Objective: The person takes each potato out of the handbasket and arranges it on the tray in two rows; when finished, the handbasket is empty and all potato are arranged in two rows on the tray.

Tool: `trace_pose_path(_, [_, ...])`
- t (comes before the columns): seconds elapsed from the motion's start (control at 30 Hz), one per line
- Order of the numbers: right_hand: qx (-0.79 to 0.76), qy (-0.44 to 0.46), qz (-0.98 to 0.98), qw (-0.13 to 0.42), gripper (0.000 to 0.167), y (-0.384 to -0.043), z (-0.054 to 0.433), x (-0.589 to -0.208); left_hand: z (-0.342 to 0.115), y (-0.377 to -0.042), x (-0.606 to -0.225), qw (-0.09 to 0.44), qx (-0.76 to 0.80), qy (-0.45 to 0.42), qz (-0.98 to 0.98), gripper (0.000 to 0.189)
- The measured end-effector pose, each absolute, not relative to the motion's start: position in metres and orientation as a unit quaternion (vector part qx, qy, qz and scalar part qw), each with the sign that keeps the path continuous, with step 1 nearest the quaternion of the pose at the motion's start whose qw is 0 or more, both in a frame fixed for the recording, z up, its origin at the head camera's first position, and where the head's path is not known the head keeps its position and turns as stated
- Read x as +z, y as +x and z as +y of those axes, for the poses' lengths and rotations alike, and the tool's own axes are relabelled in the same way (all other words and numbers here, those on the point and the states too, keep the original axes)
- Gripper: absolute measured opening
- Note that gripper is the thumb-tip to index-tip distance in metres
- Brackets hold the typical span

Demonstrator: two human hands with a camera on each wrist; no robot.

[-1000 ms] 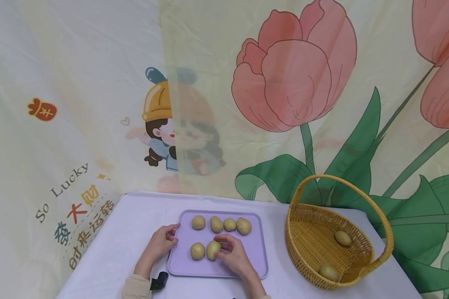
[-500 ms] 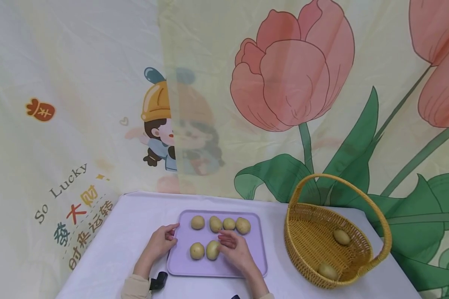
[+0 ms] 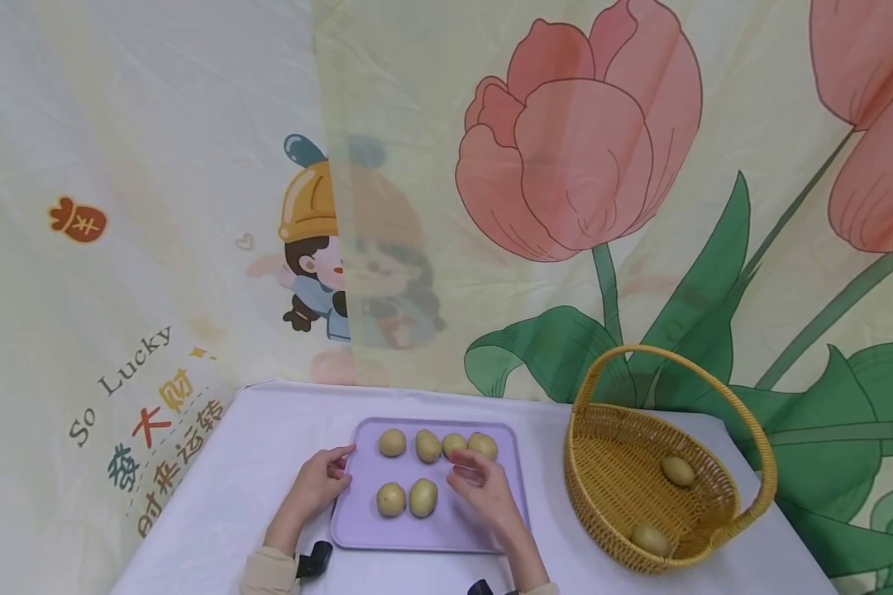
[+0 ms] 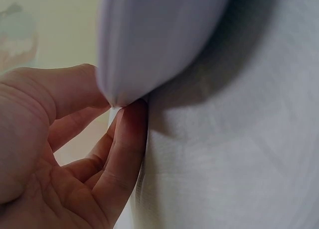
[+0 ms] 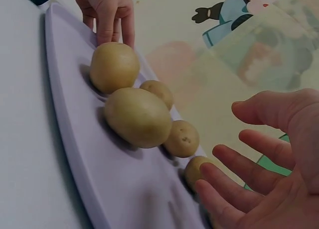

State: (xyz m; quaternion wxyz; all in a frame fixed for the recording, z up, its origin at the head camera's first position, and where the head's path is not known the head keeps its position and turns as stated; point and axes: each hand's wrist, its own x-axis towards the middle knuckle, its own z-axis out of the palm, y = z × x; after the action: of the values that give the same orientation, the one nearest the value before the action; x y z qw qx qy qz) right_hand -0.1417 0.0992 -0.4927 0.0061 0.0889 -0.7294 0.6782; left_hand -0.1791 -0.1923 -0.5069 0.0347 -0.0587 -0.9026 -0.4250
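My left hand (image 3: 318, 483) pinches the left rim of a lilac tray (image 3: 360, 529); in the left wrist view thumb and fingers meet at the tray's edge (image 4: 149, 45). On the tray, two potatoes lie in the front row, a rounder one (image 3: 391, 499) and an oval one (image 3: 423, 497). Behind them several more form a back row, from a round potato (image 3: 392, 442) to one (image 3: 482, 446) partly behind my right fingers. My right hand (image 3: 487, 493) hovers over the tray's right side, fingers spread and holding nothing, apart from the oval potato (image 5: 138, 117) in the right wrist view.
A wicker basket (image 3: 616, 411) with a tall arched handle stands right of the tray. Inside it lie two potatoes, one at the back (image 3: 677, 470) and one in front (image 3: 651, 539). A white cloth (image 3: 290, 413) covers the table, and a printed curtain (image 3: 402, 165) hangs behind.
My right hand has let go of the oval potato and moved away to the right, its fingers opening. The left hand stays at the tray's edge.
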Motion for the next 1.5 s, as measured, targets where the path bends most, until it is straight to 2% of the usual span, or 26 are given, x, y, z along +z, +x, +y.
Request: trace_pose_path(1.5, [0.645,-0.030,-0.757,0.097,0.040,-0.135,0.172,-0.439,-0.193,-0.182,-0.504,0.020,-0.430,-0.063,-0.901,0.049])
